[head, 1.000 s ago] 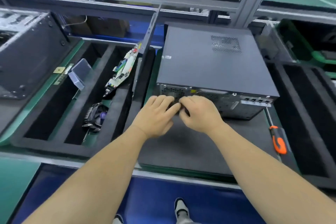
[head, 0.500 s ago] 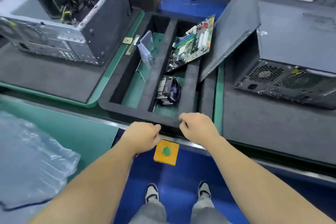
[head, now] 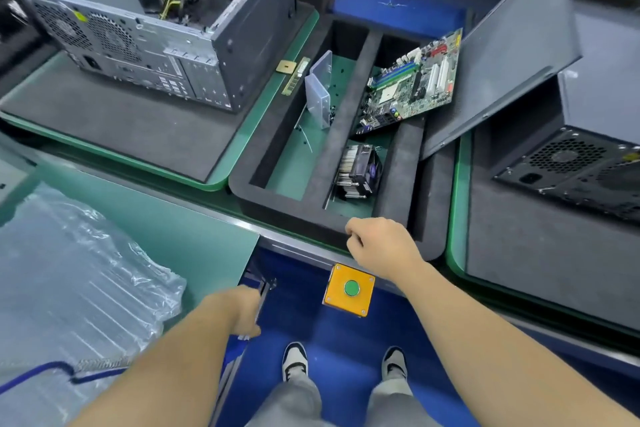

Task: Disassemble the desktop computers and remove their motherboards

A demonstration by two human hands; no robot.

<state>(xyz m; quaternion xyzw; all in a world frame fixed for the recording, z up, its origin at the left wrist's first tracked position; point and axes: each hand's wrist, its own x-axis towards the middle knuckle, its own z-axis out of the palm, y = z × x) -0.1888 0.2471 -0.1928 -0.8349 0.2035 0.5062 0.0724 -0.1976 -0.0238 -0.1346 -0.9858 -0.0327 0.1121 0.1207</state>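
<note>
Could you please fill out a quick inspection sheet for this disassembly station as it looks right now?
Surface: green conveyor pallets with dark foam mats.
Job's things: opened computer case at left; motherboard tilted in foam tray; heatsink fan below it; closed case at right.
Clutter: clear plastic box, RAM stick, bubble wrap.
Grippers: left hand at bench edge; right hand on tray rim, curled.
Cables: wires inside opened case.
Surroundings: yellow button box, blue floor.

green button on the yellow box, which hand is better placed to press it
Right. The right hand hovers just above the green button, while the left hand is lower, at the bench edge.
</note>
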